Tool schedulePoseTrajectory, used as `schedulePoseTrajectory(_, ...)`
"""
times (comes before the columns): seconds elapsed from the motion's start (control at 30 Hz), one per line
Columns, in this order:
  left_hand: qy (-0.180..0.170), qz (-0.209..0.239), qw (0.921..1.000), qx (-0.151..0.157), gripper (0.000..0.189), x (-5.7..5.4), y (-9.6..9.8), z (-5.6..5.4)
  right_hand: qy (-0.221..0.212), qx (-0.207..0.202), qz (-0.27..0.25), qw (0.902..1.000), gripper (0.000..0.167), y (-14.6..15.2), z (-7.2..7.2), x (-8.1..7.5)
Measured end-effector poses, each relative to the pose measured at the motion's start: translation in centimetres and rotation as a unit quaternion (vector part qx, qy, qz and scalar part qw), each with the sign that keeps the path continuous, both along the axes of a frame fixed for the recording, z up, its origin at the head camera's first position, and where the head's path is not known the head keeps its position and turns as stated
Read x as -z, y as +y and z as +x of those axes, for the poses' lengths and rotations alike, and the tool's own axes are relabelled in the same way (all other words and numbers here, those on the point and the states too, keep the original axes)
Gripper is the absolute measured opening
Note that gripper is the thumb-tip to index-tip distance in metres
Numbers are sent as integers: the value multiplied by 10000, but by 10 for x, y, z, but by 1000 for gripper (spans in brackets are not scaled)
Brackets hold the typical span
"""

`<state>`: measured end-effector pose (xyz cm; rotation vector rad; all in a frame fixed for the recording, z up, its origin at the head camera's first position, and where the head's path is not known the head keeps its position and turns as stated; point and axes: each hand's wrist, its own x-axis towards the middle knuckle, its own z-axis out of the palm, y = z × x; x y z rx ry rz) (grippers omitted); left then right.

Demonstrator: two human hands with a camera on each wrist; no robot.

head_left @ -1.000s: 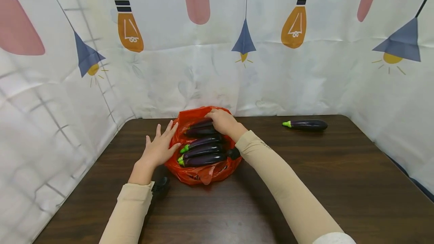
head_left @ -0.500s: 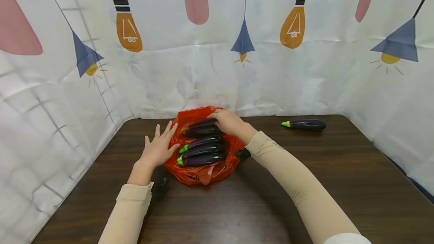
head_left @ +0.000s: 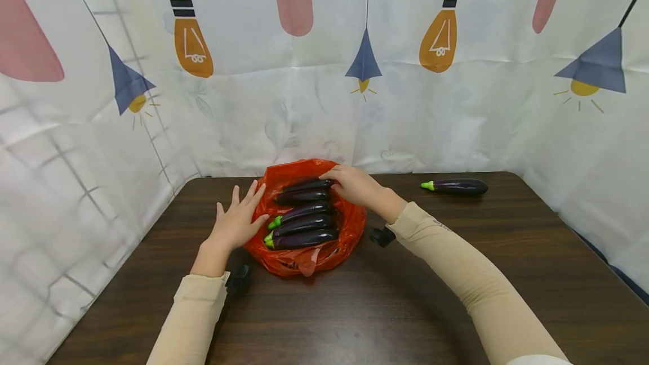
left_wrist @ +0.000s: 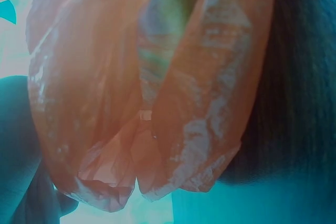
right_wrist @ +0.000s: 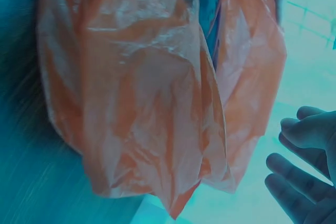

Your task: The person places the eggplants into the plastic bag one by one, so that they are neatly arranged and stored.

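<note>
A red plastic bag (head_left: 278, 174) stands on the table with its mouth spread wide, and several eggplants (head_left: 303, 239) lie in it side by side, most green stems towards the left. My left hand (head_left: 234, 227) has its fingers spread at the bag's left rim. My right hand (head_left: 357, 186) is over the bag's right back rim, fingers loosely bent with nothing held. In the right wrist view the fingers (right_wrist: 299, 182) show apart from the bag's crumpled side (right_wrist: 152, 103). The left wrist view is mostly filled by the bag's wall (left_wrist: 205, 103).
One more eggplant (head_left: 458, 187) lies at the back right of the dark wooden table (head_left: 456, 258). A white curtain (head_left: 314, 111) printed with lamps and bulbs hangs behind the table and along its sides.
My right hand has drawn back to the right, from inside the bag to its right rim, leaving more of the back eggplants visible. The left hand stays at the left rim.
</note>
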<state>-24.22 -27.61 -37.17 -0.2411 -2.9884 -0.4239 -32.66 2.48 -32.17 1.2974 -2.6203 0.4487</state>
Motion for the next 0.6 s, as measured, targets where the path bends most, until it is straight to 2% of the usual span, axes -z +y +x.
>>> schedulePoseTrajectory(0.17, 21, 33, 10000, 2, 78, 0, -1, 1, -55, -168, -82, 9998, 36, 11, 8, -1)
schedulePoseTrajectory(0.33, 31, 40, 10000, 5, 78, 0, -1, 1, 0, -135, -192, 9997, 35, 22, 14, -2)
schedulePoseTrajectory(0.6, 43, 57, 10000, 3, 78, 1, -2, 0, 84, -113, -427, 9990, 33, 41, 15, -1)
